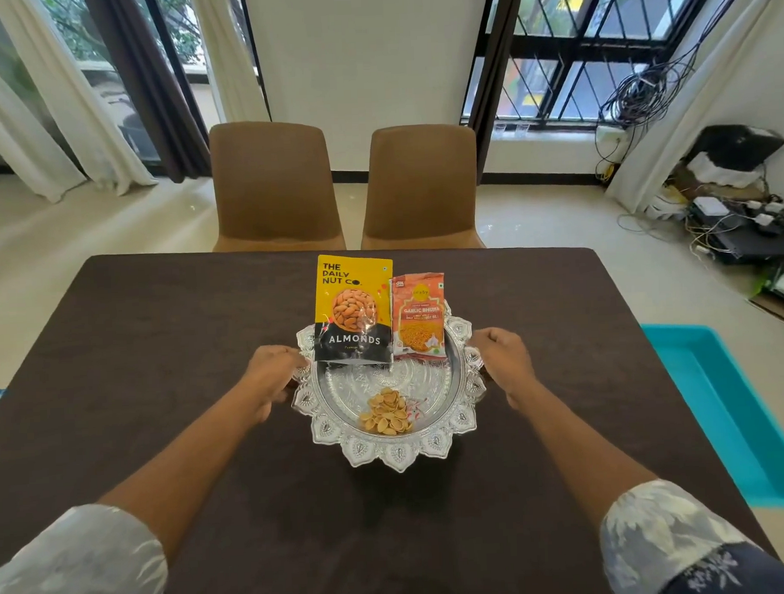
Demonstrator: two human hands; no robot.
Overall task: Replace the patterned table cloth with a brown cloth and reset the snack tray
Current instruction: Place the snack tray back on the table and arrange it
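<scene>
A dark brown cloth (161, 349) covers the whole table. In its middle is an ornate silver tray (400, 456) with a scalloped rim. On the tray's far side lie a yellow and black almonds packet (353, 311) and an orange garlic bhujia packet (419, 316). A small heap of pistachio shells (387, 413) lies on its near side. My left hand (273, 376) grips the tray's left rim. My right hand (506, 361) grips its right rim. The patterned cloth is not in view.
Two brown chairs (273, 185) (422, 184) stand at the table's far edge. A turquoise bin (718, 401) sits on the floor right of the table. Cables and boxes (734, 213) clutter the far right corner. Curtained windows line the back wall.
</scene>
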